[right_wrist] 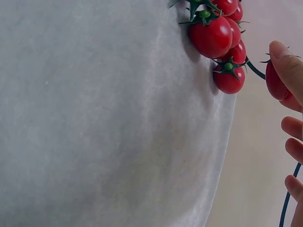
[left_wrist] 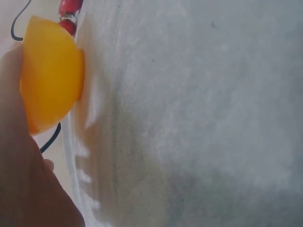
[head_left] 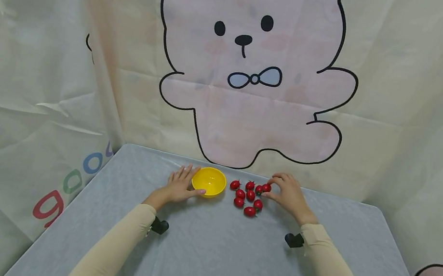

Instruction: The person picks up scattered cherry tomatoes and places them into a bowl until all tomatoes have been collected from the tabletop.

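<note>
A yellow bowl point(head_left: 209, 181) stands upright near the table's far edge. Against its left side rests my left hand point(head_left: 179, 186), fingers straight and spread, the thumb along the near rim. The left wrist view shows the bowl's outer wall point(left_wrist: 54, 75) beside that hand. My right hand point(head_left: 287, 196) pinches a cherry tomato point(right_wrist: 273, 81) between thumb and index finger, its other fingers apart from it. In the right wrist view this tomato is raised off the cloth. Several more cherry tomatoes point(head_left: 250, 195), red with green stems, lie loosely grouped between the bowl and my right hand.
A pale grey cloth point(head_left: 218, 264) covers the table. Behind its far edge hangs a curtain point(head_left: 378, 149) printed with a large pink bear. Black wrist mounts point(head_left: 294, 240) sit under both sleeves, close above the cloth.
</note>
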A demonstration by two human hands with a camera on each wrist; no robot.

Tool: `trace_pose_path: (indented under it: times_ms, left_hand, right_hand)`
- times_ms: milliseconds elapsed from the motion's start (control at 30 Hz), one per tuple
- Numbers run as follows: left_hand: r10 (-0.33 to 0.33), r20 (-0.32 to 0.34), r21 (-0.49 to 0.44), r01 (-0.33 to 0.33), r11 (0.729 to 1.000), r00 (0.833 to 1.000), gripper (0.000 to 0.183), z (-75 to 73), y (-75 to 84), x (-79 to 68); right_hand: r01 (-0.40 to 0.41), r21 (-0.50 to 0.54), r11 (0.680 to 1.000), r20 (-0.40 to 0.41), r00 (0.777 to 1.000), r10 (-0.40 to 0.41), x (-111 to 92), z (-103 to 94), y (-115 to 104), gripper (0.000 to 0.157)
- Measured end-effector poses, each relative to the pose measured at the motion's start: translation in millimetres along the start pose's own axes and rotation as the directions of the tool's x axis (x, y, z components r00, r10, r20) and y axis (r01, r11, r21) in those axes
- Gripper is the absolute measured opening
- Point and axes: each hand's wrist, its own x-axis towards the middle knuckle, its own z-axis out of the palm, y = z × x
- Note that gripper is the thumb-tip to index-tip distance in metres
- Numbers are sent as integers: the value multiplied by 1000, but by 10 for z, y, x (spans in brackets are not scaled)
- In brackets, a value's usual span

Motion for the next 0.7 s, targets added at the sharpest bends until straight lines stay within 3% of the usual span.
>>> trace_pose_path:
  times_ms: [700]
  left_hand:
    - [2,-7,12,-2,1000,1000,97,13,-11,19]
  right_hand:
    - [12,-3,1000,3,1000,-12,122,-28,-128,37]
